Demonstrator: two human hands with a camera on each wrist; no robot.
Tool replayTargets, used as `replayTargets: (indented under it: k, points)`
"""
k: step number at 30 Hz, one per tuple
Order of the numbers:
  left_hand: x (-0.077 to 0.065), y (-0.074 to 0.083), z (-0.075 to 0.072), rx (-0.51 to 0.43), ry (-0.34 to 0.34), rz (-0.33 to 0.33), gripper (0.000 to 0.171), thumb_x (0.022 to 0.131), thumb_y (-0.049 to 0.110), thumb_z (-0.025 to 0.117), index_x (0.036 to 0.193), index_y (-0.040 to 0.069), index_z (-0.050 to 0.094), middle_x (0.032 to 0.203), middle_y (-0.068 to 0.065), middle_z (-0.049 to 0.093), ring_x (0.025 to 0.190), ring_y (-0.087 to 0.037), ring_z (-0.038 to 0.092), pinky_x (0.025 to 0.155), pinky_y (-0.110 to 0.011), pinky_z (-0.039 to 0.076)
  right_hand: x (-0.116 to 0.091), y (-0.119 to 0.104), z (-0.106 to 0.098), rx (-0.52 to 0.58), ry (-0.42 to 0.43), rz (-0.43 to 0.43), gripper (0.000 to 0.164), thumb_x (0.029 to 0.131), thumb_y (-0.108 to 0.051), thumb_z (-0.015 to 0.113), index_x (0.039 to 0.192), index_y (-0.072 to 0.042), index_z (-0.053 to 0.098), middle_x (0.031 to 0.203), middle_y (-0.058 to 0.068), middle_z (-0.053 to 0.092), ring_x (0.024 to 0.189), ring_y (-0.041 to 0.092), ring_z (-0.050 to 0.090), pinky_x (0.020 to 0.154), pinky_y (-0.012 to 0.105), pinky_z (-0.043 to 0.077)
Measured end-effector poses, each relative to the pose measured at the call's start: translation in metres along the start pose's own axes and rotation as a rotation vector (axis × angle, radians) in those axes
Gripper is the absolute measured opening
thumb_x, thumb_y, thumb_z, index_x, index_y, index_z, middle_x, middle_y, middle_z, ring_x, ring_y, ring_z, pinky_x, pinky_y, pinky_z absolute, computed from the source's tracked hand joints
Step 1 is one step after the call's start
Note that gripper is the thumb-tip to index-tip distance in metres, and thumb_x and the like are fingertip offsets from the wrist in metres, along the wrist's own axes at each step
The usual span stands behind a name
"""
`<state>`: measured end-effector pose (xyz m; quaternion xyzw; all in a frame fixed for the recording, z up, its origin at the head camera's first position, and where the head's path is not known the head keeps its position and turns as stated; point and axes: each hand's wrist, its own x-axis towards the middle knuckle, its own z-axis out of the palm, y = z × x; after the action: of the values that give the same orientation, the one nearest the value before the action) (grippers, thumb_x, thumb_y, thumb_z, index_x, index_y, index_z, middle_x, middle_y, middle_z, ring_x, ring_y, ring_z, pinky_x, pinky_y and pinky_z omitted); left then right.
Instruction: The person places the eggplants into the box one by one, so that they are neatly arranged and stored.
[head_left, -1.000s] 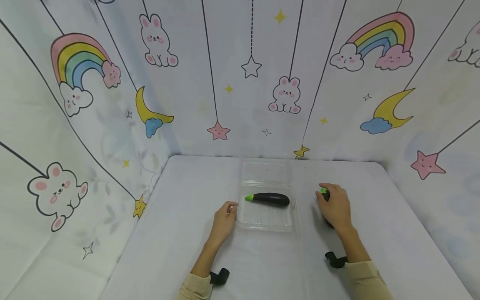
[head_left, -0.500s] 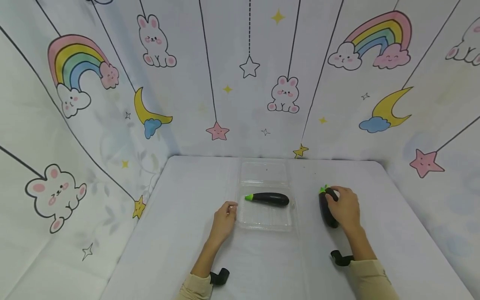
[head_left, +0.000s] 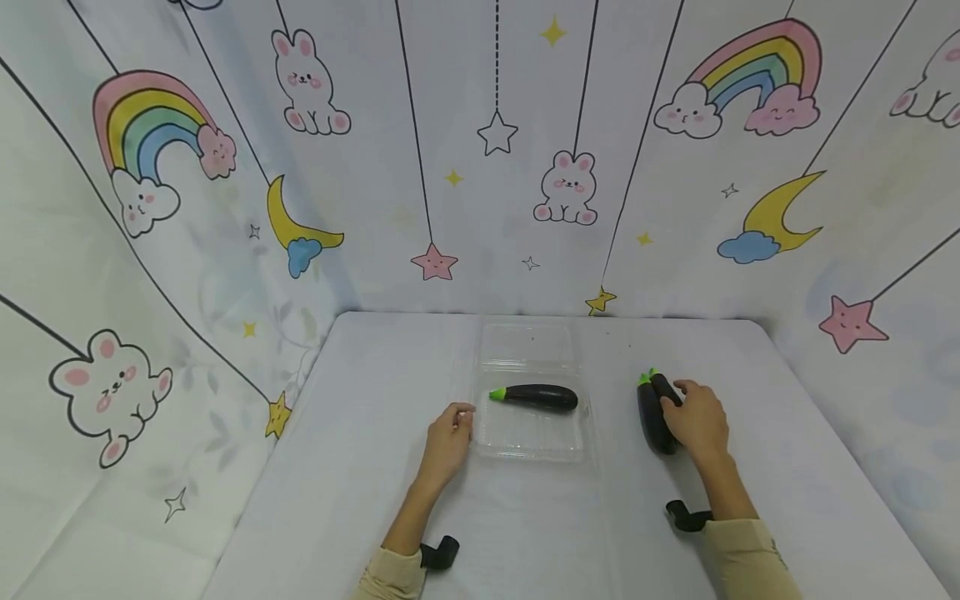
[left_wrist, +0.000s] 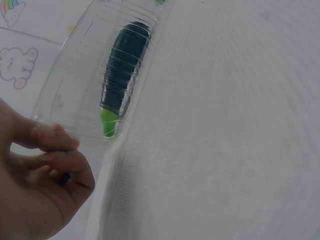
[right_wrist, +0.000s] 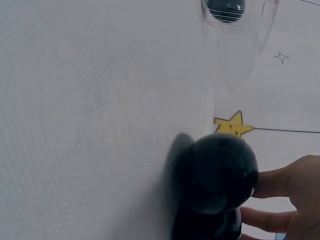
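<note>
A dark eggplant with a bright green cap point(head_left: 534, 397) lies crosswise in a clear plastic clamshell box point(head_left: 525, 448), whose lid is folded back. My left hand point(head_left: 450, 437) pinches the box's left rim between thumb and curled fingers; in the left wrist view the fingertips meet at its corner. To the right of the box, two more eggplants lie side by side on the table. My right hand point(head_left: 699, 421) holds the right-hand eggplant point(head_left: 664, 388) between thumb and fingers and covers its lower part. Its neighbour, the left-hand eggplant point(head_left: 656, 425), shows almost whole.
A white cloth covers the table point(head_left: 360, 500). Behind and at both sides rise white curtains point(head_left: 487, 208) printed with rabbits, rainbows, moons and stars. Black camera mounts point(head_left: 441, 553) sit at both wrists, by the beige sleeves point(head_left: 393, 575).
My right hand has shifted to the right, uncovering the left-hand eggplant and the green caps it covered earlier. My left hand, the box and the eggplant inside stay put.
</note>
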<state>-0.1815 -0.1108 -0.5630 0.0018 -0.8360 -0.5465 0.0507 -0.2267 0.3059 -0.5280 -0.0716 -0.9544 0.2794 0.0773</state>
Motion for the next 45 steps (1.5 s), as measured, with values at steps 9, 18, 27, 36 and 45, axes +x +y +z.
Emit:
replayTargets:
  k: [9,18,27,36,45]
  points:
    - [0.0,-0.001,0.0004,-0.002,0.001,-0.012,0.027,0.109,0.016,0.051,0.125,0.002,0.067,0.08,-0.007,0.065,0.065,-0.013,0.055,0.055,-0.023,0.043,0.0026,0.0073,0.001,-0.025,-0.05,0.057,0.052,0.101,-0.023,0.061,0.14,0.009,0.054,0.132,0.037,0.058,0.109,0.055,0.063,0.073,0.056,0.054]
    - [-0.0009,0.0004,0.001,-0.002,0.008,-0.008,0.026,0.109,0.017,0.052,0.124,0.003,0.068,0.077,-0.004,0.063,0.063,-0.012,0.054,0.053,-0.023,0.042,0.0002,0.0087,-0.0023,-0.004,-0.089,0.085,0.052,0.102,-0.025,0.06,0.142,0.008,0.053,0.126,0.037,0.063,0.097,0.05,0.069,0.061,0.045,0.054]
    - [-0.0012,0.0004,0.0005,-0.004,0.007,-0.011,0.028,0.108,0.017,0.052,0.125,0.001,0.067,0.078,-0.004,0.063,0.064,-0.013,0.054,0.054,-0.024,0.042,0.0012,0.0106,-0.0015,-0.012,-0.072,0.054,0.05,0.102,-0.024,0.06,0.14,0.007,0.055,0.125,0.036,0.064,0.098,0.051,0.068,0.063,0.047,0.055]
    - [0.0006,0.0003,0.0014,0.001,0.016,-0.011,0.025,0.108,0.017,0.052,0.123,0.005,0.069,0.076,-0.001,0.062,0.064,-0.013,0.054,0.055,-0.024,0.042,0.0004,0.0061,-0.0016,-0.009,-0.044,0.059,0.049,0.101,-0.022,0.06,0.141,0.006,0.055,0.127,0.036,0.063,0.103,0.052,0.066,0.068,0.051,0.054]
    - [0.0,-0.0027,0.0018,-0.001,0.002,-0.018,0.026,0.109,0.018,0.051,0.124,0.004,0.067,0.077,-0.003,0.063,0.063,-0.013,0.053,0.054,-0.023,0.043,-0.001,0.0012,-0.008,0.002,-0.014,0.043,0.049,0.101,-0.02,0.06,0.141,0.008,0.055,0.129,0.037,0.061,0.101,0.052,0.067,0.066,0.051,0.054]
